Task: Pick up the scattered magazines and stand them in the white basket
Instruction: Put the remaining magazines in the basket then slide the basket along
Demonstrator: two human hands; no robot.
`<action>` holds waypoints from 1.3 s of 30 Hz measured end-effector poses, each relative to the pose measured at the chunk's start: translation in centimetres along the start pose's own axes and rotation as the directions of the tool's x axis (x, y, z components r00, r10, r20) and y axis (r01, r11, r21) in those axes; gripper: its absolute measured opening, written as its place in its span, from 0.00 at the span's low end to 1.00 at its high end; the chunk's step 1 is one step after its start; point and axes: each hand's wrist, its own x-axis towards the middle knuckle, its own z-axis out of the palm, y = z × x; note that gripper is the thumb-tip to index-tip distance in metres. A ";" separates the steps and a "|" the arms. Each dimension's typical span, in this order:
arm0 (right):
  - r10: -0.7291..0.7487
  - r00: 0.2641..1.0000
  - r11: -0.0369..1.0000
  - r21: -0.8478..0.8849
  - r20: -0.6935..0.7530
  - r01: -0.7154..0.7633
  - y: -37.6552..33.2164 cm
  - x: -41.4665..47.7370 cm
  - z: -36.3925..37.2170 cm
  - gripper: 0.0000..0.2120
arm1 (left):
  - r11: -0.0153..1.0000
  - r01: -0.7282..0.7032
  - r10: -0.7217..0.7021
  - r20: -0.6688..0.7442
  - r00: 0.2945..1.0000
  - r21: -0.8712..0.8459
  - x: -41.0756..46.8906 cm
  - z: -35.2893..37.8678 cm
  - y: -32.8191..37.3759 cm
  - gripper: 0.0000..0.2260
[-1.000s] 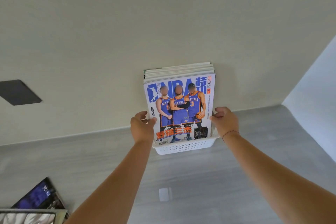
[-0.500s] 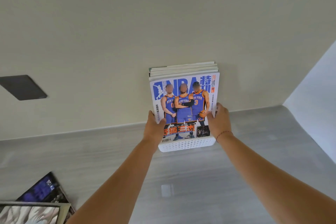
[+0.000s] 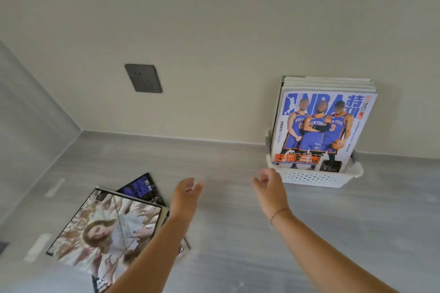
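From the head camera, a white basket (image 3: pixel 314 177) sits on the grey floor (image 3: pixel 238 233) against the cream wall (image 3: pixel 214 31), over on the right. A row of magazines stands upright in it, packed one behind another, and the front one is a basketball magazine (image 3: pixel 321 126) with three players in blue kit on its cover. Its lower edge is down inside the basket and its top rises well above the rim.

Both of the person's arms reach forward over the floor with nothing in either hand. The left hand (image 3: pixel 184 195) hangs in the air with its fingers loosely spread and slightly curled, just to the right of a small pile lying flat on the floor. The right hand (image 3: pixel 270 185) is near the basket's left front corner, apart from it, with the fingers bent loosely inward and gripping nothing. A thin red thread circles the right wrist.

The pile at lower left has a pale magazine (image 3: pixel 107 228) on top, its cover showing a figure in white among many reaching hands. A dark blue magazine (image 3: pixel 140 188) pokes out from under its far corner. The left forearm crosses over the near right corner of the pile, and more covers show beneath its near edge, too blurred to tell apart.

A dark grey wall socket (image 3: pixel 143 78) sits on the wall, left of the basket.
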 end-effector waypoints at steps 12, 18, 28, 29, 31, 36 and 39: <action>-0.021 0.772 0.955 -0.217 0.636 0.204 -4.8 -8.9 17.5 0.27 | 0.930 0.359 -0.355 -0.463 0.812 -0.083 -3.5 -19.2 -12.9 0.19; -0.031 0.760 0.918 -0.281 0.650 0.278 -6.9 -10.0 21.2 0.29 | 0.899 0.331 -0.430 -0.425 0.797 -0.288 -4.5 -21.3 -14.9 0.24; 0.083 0.761 0.791 -0.507 0.644 0.343 -6.5 -10.8 23.1 0.27 | 0.796 0.301 -0.474 -0.231 0.850 -0.525 -3.6 -22.9 -15.8 0.08; 0.090 0.739 0.814 -0.477 0.667 0.331 -6.4 -11.0 23.2 0.26 | 0.800 0.297 -0.476 -0.249 0.843 -0.522 -3.5 -23.1 -15.9 0.09; 0.103 0.711 0.863 -0.417 0.696 0.284 -6.0 -11.6 23.5 0.23 | 0.832 0.294 -0.470 -0.316 0.824 -0.469 -3.3 -23.4 -16.0 0.10; 0.168 0.738 0.916 -0.380 0.654 0.127 -4.9 -12.0 23.2 0.20 | 0.855 0.230 -0.353 -0.196 0.915 -0.465 -3.4 -23.8 -15.2 0.08; 0.177 0.751 0.963 -0.268 0.637 0.000 -4.9 -11.3 22.2 0.16 | 0.885 0.159 -0.239 -0.133 0.962 -0.437 -3.1 -23.8 -13.5 0.10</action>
